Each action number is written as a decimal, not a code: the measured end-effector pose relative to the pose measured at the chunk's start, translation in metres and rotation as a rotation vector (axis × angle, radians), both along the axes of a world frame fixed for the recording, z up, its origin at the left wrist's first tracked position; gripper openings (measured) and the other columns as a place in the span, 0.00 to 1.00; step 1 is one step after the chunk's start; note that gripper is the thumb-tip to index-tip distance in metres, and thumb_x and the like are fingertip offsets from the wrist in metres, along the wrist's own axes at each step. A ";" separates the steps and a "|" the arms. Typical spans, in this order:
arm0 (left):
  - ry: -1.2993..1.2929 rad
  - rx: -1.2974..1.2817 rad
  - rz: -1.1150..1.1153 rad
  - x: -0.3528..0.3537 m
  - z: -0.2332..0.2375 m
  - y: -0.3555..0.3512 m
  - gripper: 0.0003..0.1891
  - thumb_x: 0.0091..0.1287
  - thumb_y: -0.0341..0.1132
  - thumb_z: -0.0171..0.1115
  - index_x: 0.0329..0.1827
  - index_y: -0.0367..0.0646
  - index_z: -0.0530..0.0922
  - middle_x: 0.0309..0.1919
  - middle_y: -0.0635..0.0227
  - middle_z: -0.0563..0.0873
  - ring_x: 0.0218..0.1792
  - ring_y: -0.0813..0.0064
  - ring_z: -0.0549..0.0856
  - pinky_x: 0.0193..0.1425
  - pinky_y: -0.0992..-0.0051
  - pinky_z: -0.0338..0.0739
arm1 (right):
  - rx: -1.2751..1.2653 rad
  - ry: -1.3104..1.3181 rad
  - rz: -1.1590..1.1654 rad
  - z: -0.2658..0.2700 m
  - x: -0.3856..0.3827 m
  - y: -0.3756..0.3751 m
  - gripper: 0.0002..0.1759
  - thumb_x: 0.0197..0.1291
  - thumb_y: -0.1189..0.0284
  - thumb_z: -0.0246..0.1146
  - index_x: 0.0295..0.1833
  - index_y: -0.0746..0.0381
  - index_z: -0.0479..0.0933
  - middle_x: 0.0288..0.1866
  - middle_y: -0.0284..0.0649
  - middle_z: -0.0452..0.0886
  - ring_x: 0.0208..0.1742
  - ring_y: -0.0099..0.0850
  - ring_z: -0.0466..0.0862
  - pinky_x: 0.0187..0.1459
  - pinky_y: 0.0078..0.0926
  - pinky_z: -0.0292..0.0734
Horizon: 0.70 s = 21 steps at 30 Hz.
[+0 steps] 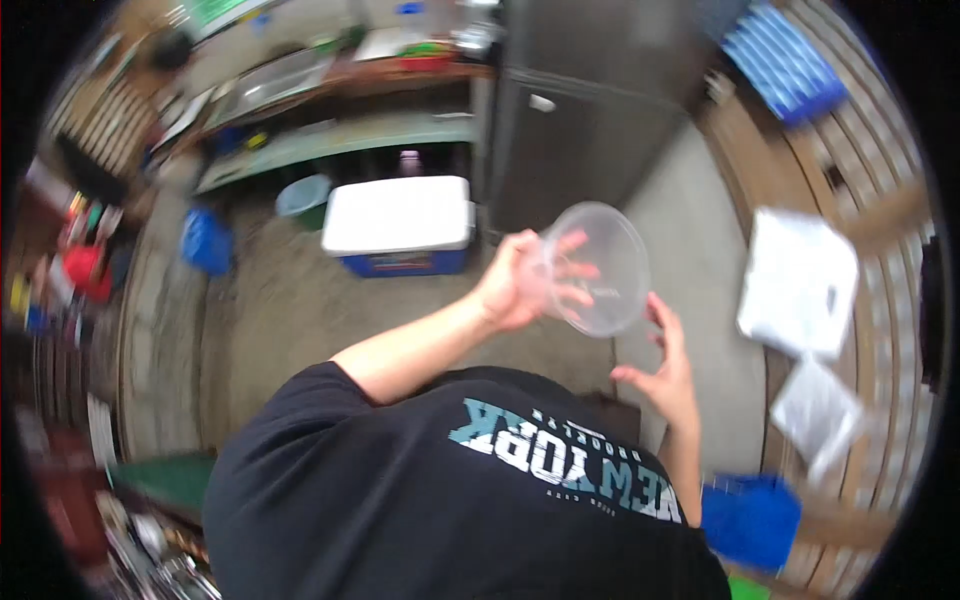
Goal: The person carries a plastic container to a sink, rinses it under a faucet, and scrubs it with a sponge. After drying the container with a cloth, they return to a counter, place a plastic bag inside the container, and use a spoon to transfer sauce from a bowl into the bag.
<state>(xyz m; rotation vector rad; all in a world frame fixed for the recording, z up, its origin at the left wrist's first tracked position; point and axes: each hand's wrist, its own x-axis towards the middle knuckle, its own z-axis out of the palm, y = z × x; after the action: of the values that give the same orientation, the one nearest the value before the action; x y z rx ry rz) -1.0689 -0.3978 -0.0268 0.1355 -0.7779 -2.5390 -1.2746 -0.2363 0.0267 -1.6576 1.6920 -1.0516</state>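
Ahead of you, dark refrigerator (590,145), wooden counter (385,80) and metal sink (278,85) to its left, greenish shelf (355,138) beneath, grey floor (270,320) around you, slatted wood (885,115) along your right.

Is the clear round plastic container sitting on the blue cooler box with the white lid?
No, the left hand holds the container up, apart from the cooler box.

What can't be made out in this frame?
Head view, clear container: its lettering, blurred and small.
Head view, right hand: whether it touches the container, blurred.
Head view, cooler: its contents, under the white lid.
Head view, lower-left clutter: what it is, blurred and cut by the dark border.
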 end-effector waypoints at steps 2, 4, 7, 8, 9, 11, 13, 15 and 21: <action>0.013 0.078 0.084 0.051 -0.011 -0.006 0.39 0.62 0.66 0.42 0.72 0.52 0.58 0.61 0.52 0.73 0.48 0.54 0.82 0.55 0.46 0.72 | -0.085 -0.106 0.198 -0.042 0.056 -0.058 0.66 0.25 0.56 0.81 0.73 0.60 0.54 0.72 0.43 0.57 0.71 0.37 0.60 0.67 0.37 0.59; -0.040 0.143 0.188 0.101 -0.021 -0.011 0.38 0.63 0.65 0.42 0.72 0.52 0.59 0.61 0.53 0.73 0.47 0.54 0.82 0.59 0.45 0.68 | -0.013 -0.452 0.319 -0.049 0.131 -0.099 0.69 0.28 0.57 0.82 0.75 0.59 0.46 0.72 0.44 0.55 0.72 0.38 0.59 0.68 0.40 0.60; -0.083 0.071 0.298 0.191 -0.039 -0.026 0.36 0.67 0.64 0.35 0.73 0.53 0.57 0.63 0.58 0.73 0.56 0.61 0.78 0.55 0.53 0.73 | -0.018 -0.647 0.402 -0.065 0.222 -0.154 0.63 0.32 0.60 0.82 0.72 0.62 0.51 0.70 0.44 0.59 0.70 0.39 0.62 0.68 0.39 0.60; -0.133 -0.010 0.338 0.221 -0.051 -0.036 0.35 0.67 0.63 0.35 0.73 0.53 0.57 0.63 0.59 0.73 0.58 0.63 0.77 0.53 0.57 0.76 | -0.018 -0.654 0.439 -0.067 0.248 -0.174 0.61 0.32 0.62 0.82 0.71 0.62 0.52 0.69 0.45 0.60 0.69 0.39 0.62 0.68 0.39 0.59; -0.185 -0.020 0.437 0.246 -0.054 -0.038 0.35 0.68 0.63 0.36 0.72 0.53 0.58 0.63 0.60 0.72 0.58 0.64 0.77 0.51 0.60 0.77 | -0.022 -0.665 0.467 -0.067 0.271 -0.190 0.59 0.32 0.63 0.82 0.70 0.63 0.54 0.68 0.45 0.62 0.69 0.39 0.63 0.68 0.40 0.58; -0.287 -0.026 0.614 0.294 -0.061 -0.032 0.34 0.68 0.62 0.39 0.71 0.52 0.59 0.62 0.61 0.72 0.56 0.65 0.78 0.47 0.65 0.79 | 0.013 -0.592 0.631 -0.069 0.311 -0.217 0.57 0.33 0.65 0.81 0.69 0.64 0.55 0.66 0.45 0.64 0.67 0.39 0.65 0.67 0.39 0.58; -0.587 -0.119 0.818 0.338 -0.071 -0.031 0.32 0.67 0.59 0.45 0.70 0.51 0.61 0.61 0.63 0.72 0.53 0.67 0.78 0.45 0.66 0.80 | 0.044 -0.551 0.765 -0.069 0.347 -0.239 0.55 0.34 0.67 0.80 0.68 0.64 0.56 0.64 0.46 0.66 0.65 0.38 0.67 0.66 0.38 0.60; -0.954 -0.245 1.017 0.393 -0.076 -0.026 0.32 0.63 0.50 0.59 0.68 0.48 0.63 0.58 0.67 0.72 0.46 0.72 0.76 0.47 0.70 0.77 | 0.040 -0.443 0.863 -0.068 0.390 -0.259 0.54 0.34 0.69 0.80 0.68 0.64 0.57 0.63 0.46 0.66 0.65 0.38 0.67 0.65 0.38 0.61; -1.328 -0.669 1.506 0.489 -0.066 0.006 0.48 0.48 0.51 0.74 0.70 0.43 0.59 0.60 0.60 0.70 0.58 0.63 0.67 0.63 0.65 0.63 | 0.199 -0.287 1.128 -0.077 0.531 -0.314 0.53 0.33 0.71 0.79 0.67 0.62 0.58 0.63 0.45 0.66 0.64 0.38 0.68 0.61 0.39 0.67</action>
<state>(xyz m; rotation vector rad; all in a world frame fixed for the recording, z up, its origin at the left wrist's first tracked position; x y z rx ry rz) -0.5799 -0.3919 -0.0924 1.5182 -1.1707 -0.4761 -0.7435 -0.5505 -0.0502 -1.7967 0.4555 -0.4784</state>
